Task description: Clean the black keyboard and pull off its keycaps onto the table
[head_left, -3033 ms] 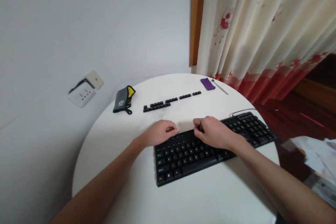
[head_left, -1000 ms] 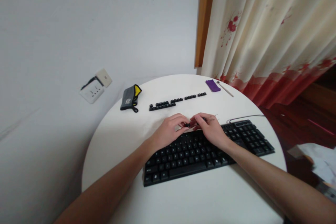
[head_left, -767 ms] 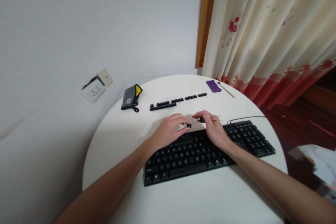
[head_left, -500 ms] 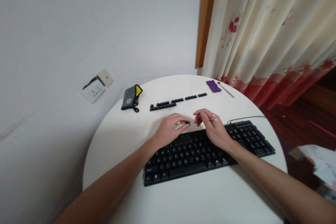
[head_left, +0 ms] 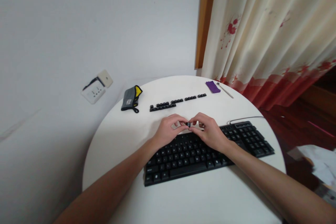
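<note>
A black keyboard (head_left: 207,150) lies across a round white table (head_left: 136,133). Both hands meet just above its back edge. My left hand (head_left: 168,131) and my right hand (head_left: 210,133) each pinch a small black keycap (head_left: 188,124) between their fingertips, fingers curled. Beyond the hands, a row of loose black keycaps (head_left: 175,102) lies lined up on the table. What else the right hand holds, if anything, is hidden.
A grey and yellow pouch (head_left: 130,98) sits at the table's back left. A purple block (head_left: 212,86) and a thin stick (head_left: 225,90) lie at the back right. The keyboard cable (head_left: 244,118) runs off right. Wall sockets (head_left: 93,89), a curtain (head_left: 265,31).
The right hand, lifted and apart half a second ago, has come back down to the left hand; both now pinch the keycap the left hand alone held.
</note>
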Available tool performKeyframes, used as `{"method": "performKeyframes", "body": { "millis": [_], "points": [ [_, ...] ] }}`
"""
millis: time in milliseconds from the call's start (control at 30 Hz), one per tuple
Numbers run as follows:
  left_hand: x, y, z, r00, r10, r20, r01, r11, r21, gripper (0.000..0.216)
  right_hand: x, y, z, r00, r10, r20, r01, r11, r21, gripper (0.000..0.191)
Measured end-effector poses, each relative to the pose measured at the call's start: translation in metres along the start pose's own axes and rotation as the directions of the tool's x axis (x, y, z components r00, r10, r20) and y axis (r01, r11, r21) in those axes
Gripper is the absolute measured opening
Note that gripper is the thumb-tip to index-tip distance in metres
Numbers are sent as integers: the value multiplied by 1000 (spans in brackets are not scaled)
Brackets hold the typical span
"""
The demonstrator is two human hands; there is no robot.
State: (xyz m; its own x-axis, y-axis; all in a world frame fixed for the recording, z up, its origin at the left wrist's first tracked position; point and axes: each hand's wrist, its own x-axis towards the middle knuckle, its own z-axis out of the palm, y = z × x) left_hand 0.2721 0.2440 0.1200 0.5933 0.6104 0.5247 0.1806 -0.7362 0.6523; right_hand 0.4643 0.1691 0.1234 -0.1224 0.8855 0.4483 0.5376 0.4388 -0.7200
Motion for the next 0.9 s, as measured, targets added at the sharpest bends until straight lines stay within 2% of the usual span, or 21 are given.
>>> {"method": "performKeyframes", "body": {
  "millis": [200,367,467,567,733,833,900],
  "points": [
    [0,-1,-1,999,-17,44,19,999,-51,24,1,0,0,1000,6,6,-6,1000,-25,7],
    [0,-3,-6,994,-101,48,99,994,49,39,3,11,-1,996,83,-29,-86,990,-113,9],
    [2,-9,-11,973,-169,156,138,971,194,41,6,21,-5,983,162,-89,-178,959,-220,13],
    [2,-16,-17,934,-244,261,161,940,301,40,12,29,-9,966,234,-111,-257,919,-299,18],
    [3,-27,-26,907,-289,305,176,920,349,41,33,35,-4,932,360,-28,-337,838,-430,19],
    [3,-32,-30,904,-315,289,182,895,408,40,51,38,6,911,412,8,-343,770,-538,17],
    [3,-36,-31,908,-324,264,183,877,445,39,64,41,14,908,418,27,-332,759,-560,16]
  ]
}}
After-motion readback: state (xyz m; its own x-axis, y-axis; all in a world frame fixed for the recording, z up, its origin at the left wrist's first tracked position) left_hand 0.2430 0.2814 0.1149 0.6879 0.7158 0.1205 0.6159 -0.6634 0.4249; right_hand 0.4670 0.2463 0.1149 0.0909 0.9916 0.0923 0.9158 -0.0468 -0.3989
